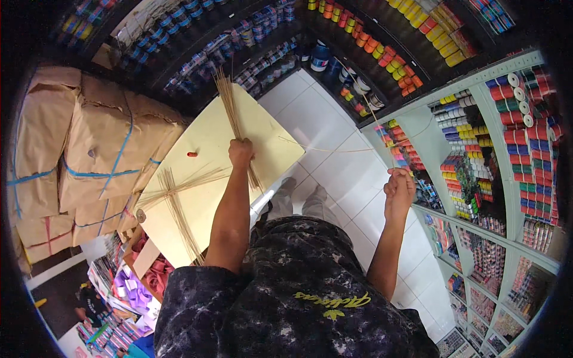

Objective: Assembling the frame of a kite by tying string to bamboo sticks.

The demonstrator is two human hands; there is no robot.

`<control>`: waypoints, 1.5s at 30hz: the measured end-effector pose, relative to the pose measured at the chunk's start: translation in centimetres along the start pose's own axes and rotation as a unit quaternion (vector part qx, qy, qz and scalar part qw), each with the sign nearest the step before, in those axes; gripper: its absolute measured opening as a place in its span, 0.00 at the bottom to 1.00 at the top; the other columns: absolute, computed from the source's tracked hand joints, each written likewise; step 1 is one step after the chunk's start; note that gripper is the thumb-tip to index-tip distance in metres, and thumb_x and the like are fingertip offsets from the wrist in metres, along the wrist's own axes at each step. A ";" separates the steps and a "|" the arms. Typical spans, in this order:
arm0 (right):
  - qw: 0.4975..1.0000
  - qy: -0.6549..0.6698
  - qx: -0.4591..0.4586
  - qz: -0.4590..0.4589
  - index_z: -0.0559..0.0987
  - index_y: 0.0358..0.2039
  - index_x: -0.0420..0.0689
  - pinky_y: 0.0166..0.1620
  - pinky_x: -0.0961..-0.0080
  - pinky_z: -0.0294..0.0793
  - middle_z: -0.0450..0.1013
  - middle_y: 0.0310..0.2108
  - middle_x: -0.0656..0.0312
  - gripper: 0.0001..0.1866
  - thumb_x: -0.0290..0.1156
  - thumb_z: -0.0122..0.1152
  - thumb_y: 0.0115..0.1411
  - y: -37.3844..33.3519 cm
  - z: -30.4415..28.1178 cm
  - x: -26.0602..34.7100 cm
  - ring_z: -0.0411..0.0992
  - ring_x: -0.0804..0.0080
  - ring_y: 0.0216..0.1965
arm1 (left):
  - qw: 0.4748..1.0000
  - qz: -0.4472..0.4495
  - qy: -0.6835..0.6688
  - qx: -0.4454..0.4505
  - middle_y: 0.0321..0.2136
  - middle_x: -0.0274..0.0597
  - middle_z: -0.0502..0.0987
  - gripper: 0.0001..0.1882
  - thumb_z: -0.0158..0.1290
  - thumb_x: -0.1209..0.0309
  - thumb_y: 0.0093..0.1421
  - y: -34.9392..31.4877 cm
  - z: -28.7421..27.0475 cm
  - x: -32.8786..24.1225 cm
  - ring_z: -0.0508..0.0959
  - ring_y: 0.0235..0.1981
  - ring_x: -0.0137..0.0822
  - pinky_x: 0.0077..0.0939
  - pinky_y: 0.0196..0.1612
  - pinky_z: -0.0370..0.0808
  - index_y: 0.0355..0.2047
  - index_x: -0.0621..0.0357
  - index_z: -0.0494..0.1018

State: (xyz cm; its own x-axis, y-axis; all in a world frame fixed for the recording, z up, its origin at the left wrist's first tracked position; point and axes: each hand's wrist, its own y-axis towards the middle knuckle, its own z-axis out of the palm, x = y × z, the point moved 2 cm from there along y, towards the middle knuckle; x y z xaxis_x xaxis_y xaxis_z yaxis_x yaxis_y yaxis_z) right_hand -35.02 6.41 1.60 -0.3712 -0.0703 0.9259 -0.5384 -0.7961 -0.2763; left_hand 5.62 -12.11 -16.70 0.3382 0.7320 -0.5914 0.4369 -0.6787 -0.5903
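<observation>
My left hand [240,153] is closed round a bundle of thin brown sticks [227,102], which stands out above and below the fist over the cream tabletop [268,128]. Out to the right, above the tiled floor, my right hand [399,192] is raised with its fingers pinched. A thin pale strand [371,107] runs up from those fingers, and another thin length [322,148] reaches across toward the table; where they join is too fine to tell. Two more stick bundles lie crossed on the table, one long and slanting [181,218], the other across it [200,181].
A small red spool [191,154] lies on the tabletop. Stacked brown paper parcels [98,137] tied with blue strap stand at the left. Shelves of coloured thread spools [519,149] rise at the right, with dark racks of goods [250,36] at the back.
</observation>
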 end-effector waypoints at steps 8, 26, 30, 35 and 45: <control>0.999 0.019 0.036 -0.006 0.76 0.35 0.43 0.21 0.89 0.53 0.73 0.31 0.65 0.05 0.29 0.54 0.66 0.5 -0.5 -0.7 0.54 0.89 0.19 | 0.993 0.071 -0.052 -0.078 0.28 0.66 0.78 0.27 0.44 0.52 0.65 0.7 -2.9 3.7 0.79 0.34 0.60 0.48 0.40 0.75 0.32 0.71 0.73; 0.993 0.088 0.072 -0.017 0.76 0.36 0.41 0.21 0.86 0.52 0.71 0.26 0.68 0.05 0.25 0.51 0.65 2.5 2.7 0.3 0.53 0.88 0.18 | 0.921 0.130 0.091 -0.357 0.16 0.55 0.66 0.22 0.38 0.56 0.73 -20.9 -25.2 23.0 0.66 0.17 0.49 0.44 0.23 0.64 0.30 0.63 0.65; 0.995 0.071 0.074 0.000 0.76 0.36 0.41 0.20 0.86 0.52 0.68 0.25 0.69 0.05 0.26 0.51 0.65 3.0 4.5 0.2 0.53 0.88 0.17 | 0.914 0.098 0.157 -0.361 0.15 0.59 0.69 0.21 0.38 0.57 0.72 -22.6 -28.3 28.1 0.71 0.18 0.61 0.50 0.22 0.63 0.30 0.62 0.66; 0.996 0.060 0.058 0.005 0.76 0.35 0.38 0.20 0.87 0.53 0.58 0.19 0.73 0.08 0.30 0.54 0.66 2.8 6.7 0.0 0.51 0.87 0.17 | 0.885 0.091 0.171 -0.422 0.17 0.60 0.72 0.22 0.40 0.54 0.70 -24.0 -30.2 32.3 0.73 0.20 0.64 0.54 0.22 0.64 0.34 0.62 0.69; 0.996 0.047 0.075 -0.021 0.75 0.38 0.43 0.20 0.88 0.52 0.67 0.24 0.71 0.05 0.29 0.53 0.66 3.1 8.6 -1.0 0.52 0.88 0.18 | 0.901 -0.033 0.250 -0.352 0.30 0.67 0.76 0.18 0.38 0.58 0.69 -19.3 -33.3 35.9 0.76 0.33 0.68 0.59 0.34 0.70 0.41 0.62 0.65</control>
State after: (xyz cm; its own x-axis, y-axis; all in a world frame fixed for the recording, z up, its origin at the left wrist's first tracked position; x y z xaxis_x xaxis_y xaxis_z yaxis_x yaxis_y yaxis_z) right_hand -29.86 -1.18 2.00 -0.4237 0.0152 0.9057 -0.4376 -0.8788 -0.1900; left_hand 37.12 29.25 -8.23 0.5487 0.8239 -0.1417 0.8310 -0.5560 -0.0154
